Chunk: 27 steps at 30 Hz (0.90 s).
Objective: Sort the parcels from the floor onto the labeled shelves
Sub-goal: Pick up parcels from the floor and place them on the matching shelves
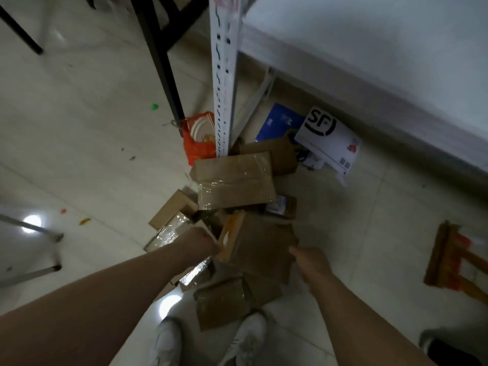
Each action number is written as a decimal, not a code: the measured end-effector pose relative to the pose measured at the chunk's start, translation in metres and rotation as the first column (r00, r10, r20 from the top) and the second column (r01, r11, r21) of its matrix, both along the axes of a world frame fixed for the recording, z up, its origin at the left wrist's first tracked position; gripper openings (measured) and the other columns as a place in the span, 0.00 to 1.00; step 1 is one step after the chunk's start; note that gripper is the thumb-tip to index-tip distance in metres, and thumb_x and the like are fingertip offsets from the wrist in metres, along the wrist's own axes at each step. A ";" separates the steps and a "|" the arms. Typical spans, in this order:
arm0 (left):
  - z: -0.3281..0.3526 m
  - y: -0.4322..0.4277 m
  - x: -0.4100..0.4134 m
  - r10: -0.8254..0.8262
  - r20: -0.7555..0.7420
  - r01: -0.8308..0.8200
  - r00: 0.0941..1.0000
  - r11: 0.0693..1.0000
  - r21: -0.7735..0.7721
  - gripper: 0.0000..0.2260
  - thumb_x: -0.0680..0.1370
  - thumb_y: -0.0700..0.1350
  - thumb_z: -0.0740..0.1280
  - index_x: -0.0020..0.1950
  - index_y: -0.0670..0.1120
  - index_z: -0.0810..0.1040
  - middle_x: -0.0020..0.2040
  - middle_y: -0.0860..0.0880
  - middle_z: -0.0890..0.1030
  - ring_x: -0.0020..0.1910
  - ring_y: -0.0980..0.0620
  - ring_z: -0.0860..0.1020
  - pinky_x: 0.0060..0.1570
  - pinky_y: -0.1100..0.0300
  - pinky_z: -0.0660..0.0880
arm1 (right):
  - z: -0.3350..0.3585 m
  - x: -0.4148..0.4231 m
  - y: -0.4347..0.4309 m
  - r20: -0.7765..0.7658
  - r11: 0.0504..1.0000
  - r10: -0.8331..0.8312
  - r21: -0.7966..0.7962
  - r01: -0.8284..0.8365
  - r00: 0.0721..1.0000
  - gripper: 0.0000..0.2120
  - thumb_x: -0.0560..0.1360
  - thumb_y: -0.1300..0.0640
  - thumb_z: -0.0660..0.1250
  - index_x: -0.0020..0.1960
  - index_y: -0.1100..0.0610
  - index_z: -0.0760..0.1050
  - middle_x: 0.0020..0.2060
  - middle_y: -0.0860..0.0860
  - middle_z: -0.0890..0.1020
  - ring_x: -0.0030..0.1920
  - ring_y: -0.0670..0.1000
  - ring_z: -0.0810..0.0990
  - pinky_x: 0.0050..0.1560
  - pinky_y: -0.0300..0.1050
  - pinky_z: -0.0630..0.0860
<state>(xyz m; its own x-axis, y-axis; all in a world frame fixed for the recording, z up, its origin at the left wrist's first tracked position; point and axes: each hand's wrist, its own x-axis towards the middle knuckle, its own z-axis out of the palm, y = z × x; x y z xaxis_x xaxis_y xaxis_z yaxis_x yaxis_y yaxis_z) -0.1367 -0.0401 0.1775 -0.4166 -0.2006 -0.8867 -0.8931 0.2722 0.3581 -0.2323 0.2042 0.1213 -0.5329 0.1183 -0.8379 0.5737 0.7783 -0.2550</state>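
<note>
Cardboard parcels lie heaped on the floor [79,133] at the foot of the white shelf post [224,83], and both hands are down on one of them. This box [260,243] sits in the middle of the heap, tilted, with its lighter end face turned toward the left. The left hand [199,243] is clenched against that end, knuckles up; its fingers are hidden, so a full grip there cannot be confirmed. The right hand [313,264] rests at the opposite edge with the thumb pointing in at the box; whether its fingers have closed underneath cannot be told.

The step in hand looks like lifting this box clear of the pile. To do it well, both hands should press inward on opposite ends before any lift, because the box leans on others beneath it. A large taped box [235,180] lies just beyond, touching or nearly so, and smaller boxes crowd the near side by the shoes [248,336]. A straight upward lift, not a drag, should keep those neighbours from sliding.

Once it is raised, the label needs to face the person so it can be matched to a shelf. The shelf board [369,48] above is bare in view, and no shelf label is readable here. The white SF envelope [328,140] and blue packet [278,122] under the shelf wait their turn.
</note>
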 end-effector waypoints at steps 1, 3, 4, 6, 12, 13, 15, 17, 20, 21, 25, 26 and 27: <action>-0.022 0.006 -0.007 0.039 -0.004 -0.039 0.999 0.999 0.012 0.02 0.78 0.43 0.68 0.47 0.46 0.78 0.40 0.50 0.74 0.37 0.55 0.71 0.46 0.60 0.74 | -0.023 -0.003 0.004 0.003 1.000 -0.017 0.013 0.017 1.000 0.24 0.80 0.48 0.66 0.67 0.66 0.76 0.66 0.62 0.78 0.64 0.61 0.77 0.67 0.54 0.72; -0.062 0.015 -0.018 0.113 -0.006 -0.112 0.994 0.992 0.053 0.03 0.80 0.46 0.67 0.48 0.48 0.77 0.43 0.49 0.76 0.41 0.53 0.73 0.52 0.57 0.74 | -0.062 -0.008 0.009 0.020 0.996 -0.087 0.004 0.087 0.996 0.29 0.79 0.46 0.68 0.71 0.66 0.72 0.69 0.62 0.76 0.67 0.62 0.75 0.68 0.53 0.71; -0.081 0.019 -0.023 0.158 -0.004 -0.157 0.987 0.984 0.079 0.05 0.81 0.46 0.66 0.52 0.46 0.78 0.48 0.47 0.78 0.44 0.51 0.74 0.51 0.58 0.75 | -0.080 -0.011 0.011 0.027 0.989 -0.144 -0.011 0.144 0.989 0.30 0.78 0.46 0.69 0.72 0.65 0.72 0.69 0.62 0.75 0.67 0.62 0.75 0.68 0.52 0.71; -0.113 0.026 -0.028 0.294 0.015 -0.294 0.956 0.948 0.123 0.13 0.82 0.45 0.63 0.63 0.40 0.76 0.53 0.44 0.79 0.46 0.49 0.75 0.39 0.65 0.75 | -0.112 -0.013 0.012 0.055 0.965 -0.253 -0.058 0.257 0.966 0.31 0.78 0.46 0.70 0.73 0.64 0.70 0.70 0.61 0.74 0.68 0.62 0.74 0.69 0.53 0.71; -0.153 0.045 -0.029 0.563 0.231 -0.607 0.793 0.761 0.227 0.23 0.78 0.65 0.61 0.61 0.48 0.74 0.59 0.43 0.77 0.59 0.40 0.75 0.66 0.42 0.70 | -0.153 -0.012 0.011 0.148 0.844 -0.485 -0.181 0.505 0.862 0.36 0.78 0.38 0.66 0.79 0.55 0.63 0.75 0.57 0.69 0.71 0.61 0.71 0.72 0.60 0.67; -0.153 0.046 -0.029 0.607 0.242 -0.652 0.757 0.725 0.222 0.23 0.76 0.68 0.61 0.56 0.49 0.75 0.55 0.44 0.78 0.56 0.41 0.75 0.66 0.41 0.69 | -0.150 -0.012 0.012 0.147 0.840 -0.490 -0.185 0.510 0.860 0.35 0.78 0.36 0.64 0.78 0.53 0.64 0.75 0.56 0.69 0.71 0.61 0.71 0.72 0.62 0.67; -0.146 0.046 -0.029 0.682 0.254 -0.728 0.685 0.650 0.219 0.24 0.74 0.70 0.63 0.53 0.50 0.77 0.50 0.46 0.80 0.50 0.44 0.77 0.63 0.42 0.71 | -0.137 -0.010 0.015 0.149 0.833 -0.503 -0.179 0.524 0.851 0.35 0.77 0.32 0.60 0.78 0.51 0.65 0.74 0.55 0.70 0.72 0.60 0.70 0.73 0.64 0.66; -0.129 0.046 -0.028 0.724 0.243 -0.763 0.646 0.609 0.215 0.27 0.73 0.71 0.63 0.55 0.50 0.78 0.47 0.46 0.83 0.48 0.45 0.78 0.56 0.46 0.74 | -0.114 -0.008 0.018 0.150 0.805 -0.543 -0.187 0.562 0.827 0.36 0.77 0.32 0.60 0.77 0.52 0.66 0.74 0.56 0.71 0.71 0.61 0.70 0.72 0.65 0.66; -0.085 0.048 -0.026 0.734 0.243 -0.772 0.634 0.586 0.247 0.33 0.71 0.74 0.62 0.59 0.48 0.79 0.46 0.45 0.85 0.48 0.45 0.80 0.49 0.50 0.76 | -0.060 -0.006 0.021 0.114 0.739 -0.626 -0.230 0.633 0.772 0.36 0.77 0.33 0.62 0.77 0.52 0.65 0.71 0.56 0.74 0.67 0.61 0.74 0.69 0.67 0.69; -0.067 0.047 -0.023 0.740 0.250 -0.780 0.625 0.573 0.253 0.35 0.70 0.75 0.62 0.61 0.47 0.78 0.51 0.44 0.84 0.50 0.44 0.80 0.49 0.49 0.76 | -0.039 -0.005 0.022 0.100 0.724 -0.646 -0.234 0.649 0.757 0.37 0.76 0.32 0.63 0.77 0.52 0.63 0.70 0.55 0.74 0.66 0.61 0.74 0.67 0.68 0.70; 0.024 0.035 -0.014 0.741 0.264 -0.786 0.617 0.566 0.249 0.44 0.64 0.81 0.58 0.67 0.50 0.74 0.63 0.43 0.77 0.63 0.38 0.73 0.60 0.36 0.68 | 0.058 0.000 0.013 0.102 0.698 -0.665 -0.270 0.664 0.740 0.40 0.72 0.29 0.64 0.76 0.51 0.65 0.67 0.55 0.74 0.58 0.59 0.75 0.60 0.66 0.73; 0.050 0.030 -0.012 0.747 0.240 -0.783 0.620 0.574 0.238 0.44 0.63 0.81 0.58 0.65 0.50 0.75 0.61 0.43 0.78 0.62 0.38 0.74 0.59 0.36 0.69 | 0.083 0.003 0.008 0.104 0.702 -0.658 -0.276 0.657 0.746 0.40 0.72 0.28 0.64 0.75 0.51 0.65 0.66 0.56 0.75 0.56 0.59 0.75 0.58 0.64 0.73; 0.076 0.026 -0.010 0.760 0.201 -0.784 0.618 0.575 0.235 0.41 0.63 0.80 0.60 0.60 0.49 0.77 0.56 0.44 0.81 0.56 0.39 0.77 0.54 0.38 0.73 | 0.108 0.006 0.002 0.098 0.710 -0.649 -0.281 0.646 0.755 0.40 0.72 0.29 0.65 0.75 0.52 0.64 0.65 0.56 0.75 0.54 0.59 0.75 0.56 0.64 0.74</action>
<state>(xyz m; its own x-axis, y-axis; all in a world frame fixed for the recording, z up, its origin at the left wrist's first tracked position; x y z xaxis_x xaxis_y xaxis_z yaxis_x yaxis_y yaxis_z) -0.1470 -0.0145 0.2532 -0.1562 -0.1641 -0.9740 -0.7425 -0.6309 0.2253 -0.2263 0.2059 0.2293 -0.4203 0.1987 -0.8854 0.9072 0.1098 -0.4060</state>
